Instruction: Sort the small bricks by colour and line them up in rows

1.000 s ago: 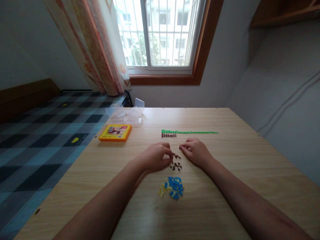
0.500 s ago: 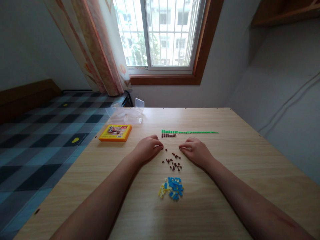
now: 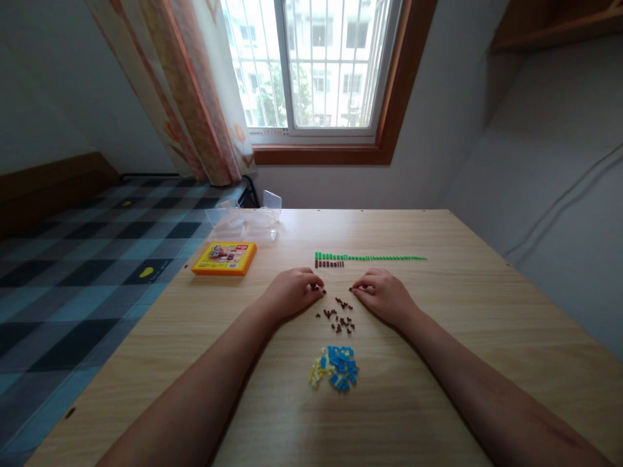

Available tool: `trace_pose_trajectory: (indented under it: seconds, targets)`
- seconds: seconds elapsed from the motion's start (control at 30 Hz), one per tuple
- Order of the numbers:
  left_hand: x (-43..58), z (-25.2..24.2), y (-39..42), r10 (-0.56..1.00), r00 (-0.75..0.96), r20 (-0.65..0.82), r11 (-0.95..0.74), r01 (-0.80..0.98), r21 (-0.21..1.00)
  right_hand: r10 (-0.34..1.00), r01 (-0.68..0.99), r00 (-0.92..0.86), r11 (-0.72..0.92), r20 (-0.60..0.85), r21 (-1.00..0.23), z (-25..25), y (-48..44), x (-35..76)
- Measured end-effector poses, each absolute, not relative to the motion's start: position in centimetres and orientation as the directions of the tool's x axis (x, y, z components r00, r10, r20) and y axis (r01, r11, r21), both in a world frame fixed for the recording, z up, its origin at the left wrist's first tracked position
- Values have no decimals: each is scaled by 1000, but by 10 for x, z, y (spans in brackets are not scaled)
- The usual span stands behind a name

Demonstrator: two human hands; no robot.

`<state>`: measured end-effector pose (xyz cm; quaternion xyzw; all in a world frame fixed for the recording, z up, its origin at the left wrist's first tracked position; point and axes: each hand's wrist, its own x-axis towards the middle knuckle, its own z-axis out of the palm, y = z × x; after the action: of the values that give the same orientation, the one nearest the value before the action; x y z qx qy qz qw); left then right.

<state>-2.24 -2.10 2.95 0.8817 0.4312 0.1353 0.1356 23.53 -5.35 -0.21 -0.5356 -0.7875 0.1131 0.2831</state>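
My left hand (image 3: 296, 289) rests low over the table, its thumb and fingertips closed at a small dark-brown building brick (image 3: 324, 292). Another dark bit shows under its fingers. Facing it, my right hand (image 3: 382, 292) pinches a tiny brown brick (image 3: 350, 288) at its fingertips. Loose brown bricks (image 3: 342, 321) lie scattered between my forearms. Beyond the hands runs a long row of green bricks (image 3: 360, 258), sorted from larger at left to smaller at right. A shorter row of brown bricks (image 3: 331, 264) lies just in front of it.
Nearer to me is a pile of blue bricks (image 3: 343, 366) with yellow and cream bricks (image 3: 317, 373) at its left. An orange-yellow box (image 3: 224, 258) and clear plastic packaging (image 3: 246, 224) sit at the table's left side. A checked bed (image 3: 97, 259) adjoins the table (image 3: 413, 402).
My left hand has shifted slightly right, and its fingertips have reached the single brown brick that lay beside them. The right hand has barely moved.
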Motion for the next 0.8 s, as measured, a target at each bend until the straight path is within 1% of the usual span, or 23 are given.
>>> trace_pose_trajectory:
  seconds: [0.23, 0.43, 0.53, 0.67, 0.8]
  targets:
    - [-13, 22, -15, 794, 589, 151, -603, 730, 321, 919, 793, -248, 374, 306, -481, -5, -51, 229]
    - [0, 15, -16, 790, 570, 225, -612, 726, 314, 890, 756, -281, 435, 358, -489, -5, -52, 219]
    - [-4, 14, -17, 783, 569, 253, -622, 702, 347, 857, 712, -313, 497, 410, -496, -4, -54, 223]
    - [-14, 14, -19, 752, 609, 252, -653, 634, 414, 804, 650, -384, 585, 455, -485, -6, -53, 227]
    - [-16, 14, -19, 720, 642, 264, -685, 595, 421, 780, 626, -417, 619, 467, -474, -8, -53, 227]
